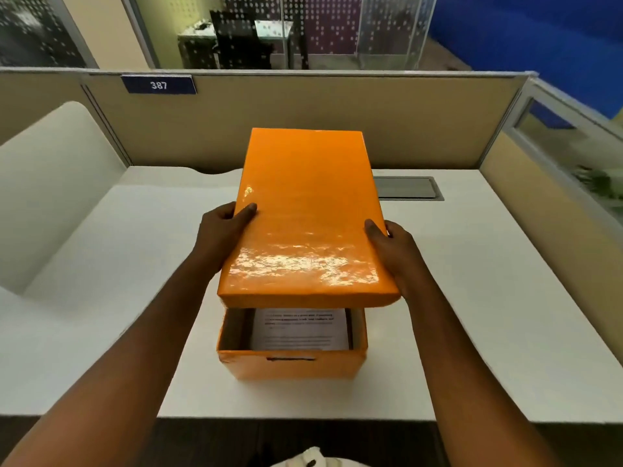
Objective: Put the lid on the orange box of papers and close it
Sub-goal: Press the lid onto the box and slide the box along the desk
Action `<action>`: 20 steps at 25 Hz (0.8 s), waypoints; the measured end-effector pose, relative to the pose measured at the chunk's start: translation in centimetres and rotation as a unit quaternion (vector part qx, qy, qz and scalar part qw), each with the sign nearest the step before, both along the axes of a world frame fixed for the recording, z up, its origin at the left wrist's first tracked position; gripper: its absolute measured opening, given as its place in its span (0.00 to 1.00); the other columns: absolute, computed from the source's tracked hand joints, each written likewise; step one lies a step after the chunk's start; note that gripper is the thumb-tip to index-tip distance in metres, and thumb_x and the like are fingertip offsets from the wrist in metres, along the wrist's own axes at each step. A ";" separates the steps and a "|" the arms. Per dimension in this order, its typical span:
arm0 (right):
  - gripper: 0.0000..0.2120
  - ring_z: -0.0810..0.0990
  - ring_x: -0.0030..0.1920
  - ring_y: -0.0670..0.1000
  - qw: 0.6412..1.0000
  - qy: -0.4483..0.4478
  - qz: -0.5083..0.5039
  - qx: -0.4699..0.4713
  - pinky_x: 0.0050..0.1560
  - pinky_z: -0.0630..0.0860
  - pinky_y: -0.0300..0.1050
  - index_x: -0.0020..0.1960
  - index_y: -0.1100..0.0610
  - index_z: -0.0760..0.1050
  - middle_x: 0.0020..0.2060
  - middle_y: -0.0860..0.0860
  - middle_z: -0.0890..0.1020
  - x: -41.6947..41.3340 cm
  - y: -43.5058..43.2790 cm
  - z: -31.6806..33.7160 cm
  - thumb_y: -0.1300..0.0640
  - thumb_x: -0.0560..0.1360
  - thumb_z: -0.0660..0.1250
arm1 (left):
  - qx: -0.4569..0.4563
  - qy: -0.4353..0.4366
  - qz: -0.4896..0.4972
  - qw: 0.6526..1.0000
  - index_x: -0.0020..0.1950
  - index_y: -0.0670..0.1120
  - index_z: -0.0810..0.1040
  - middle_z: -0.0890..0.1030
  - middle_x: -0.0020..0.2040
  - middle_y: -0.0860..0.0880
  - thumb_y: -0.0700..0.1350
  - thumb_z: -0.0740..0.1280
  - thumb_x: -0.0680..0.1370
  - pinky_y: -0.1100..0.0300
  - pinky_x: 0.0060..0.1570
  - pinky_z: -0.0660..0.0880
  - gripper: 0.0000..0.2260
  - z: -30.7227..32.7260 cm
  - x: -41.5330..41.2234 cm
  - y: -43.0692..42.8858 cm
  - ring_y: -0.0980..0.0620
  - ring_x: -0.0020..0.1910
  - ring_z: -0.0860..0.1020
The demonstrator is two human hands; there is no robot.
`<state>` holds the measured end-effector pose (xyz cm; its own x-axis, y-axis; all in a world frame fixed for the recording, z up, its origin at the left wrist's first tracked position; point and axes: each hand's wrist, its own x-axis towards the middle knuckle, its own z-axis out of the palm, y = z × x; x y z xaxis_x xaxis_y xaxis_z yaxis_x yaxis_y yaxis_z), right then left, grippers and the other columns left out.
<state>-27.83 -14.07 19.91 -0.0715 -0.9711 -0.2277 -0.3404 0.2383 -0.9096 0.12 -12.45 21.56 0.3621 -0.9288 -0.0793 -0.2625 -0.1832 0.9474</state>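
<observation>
A person holds a glossy orange lid (305,214) in both hands above an open orange box (291,362) standing near the front edge of a white desk (472,298). The left hand (222,230) grips the lid's left edge, thumb pressed flat on the top surface and the other fingers tucked underneath, out of sight. The right hand (392,251) clasps the right edge the same way, thumb on top, fingers curled below the rim. The lid hangs tilted, its far end higher, its near edge just above the box's far half and clear of the near rim.

Inside the box lies a stack of printed papers (300,328); lines of black type show on the top sheet, too blurred to read. A slot handle (291,358) is cut into the box's near wall.

On the beige partition (337,112) at the far side of the desk, a blue nameplate (158,84) on the left reads "387" in white. A grey cable hatch (406,187) is set into the desk, right of the lid.
</observation>
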 end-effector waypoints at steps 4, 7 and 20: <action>0.32 0.73 0.66 0.62 0.998 0.042 -0.013 0.039 0.63 0.72 0.61 0.76 0.49 0.57 0.72 0.55 0.68 2.1 0.3 -0.8 0.38 0.76 0.58 | 0.072 0.006 -0.071 0.995 0.70 0.49 0.69 0.77 0.64 0.45 0.57 0.61 0.78 0.50 0.51 0.75 0.23 -2.2 2.6 -0.7 0.45 0.54 0.79; 0.31 0.73 0.66 0.62 0.996 0.070 -0.013 0.058 0.62 0.71 0.60 0.75 0.50 0.58 0.71 0.56 0.69 3.1 1.1 -1.8 0.38 0.77 0.57 | 0.102 0.015 -0.115 0.988 0.73 0.49 0.64 0.73 0.69 0.43 0.57 0.59 0.80 0.42 0.60 0.73 0.24 -4.1 3.7 -0.5 0.40 0.61 0.76; 0.29 0.73 0.65 0.62 0.991 0.116 -0.036 0.062 0.63 0.71 0.59 0.74 0.50 0.61 0.70 0.55 0.71 2.7 4.3 -4.9 0.39 0.77 0.57 | 0.110 0.036 -0.115 0.987 0.77 0.48 0.56 0.67 0.74 0.43 0.57 0.58 0.80 0.39 0.65 0.69 0.28 -8.6 2.9 1.7 0.39 0.68 0.71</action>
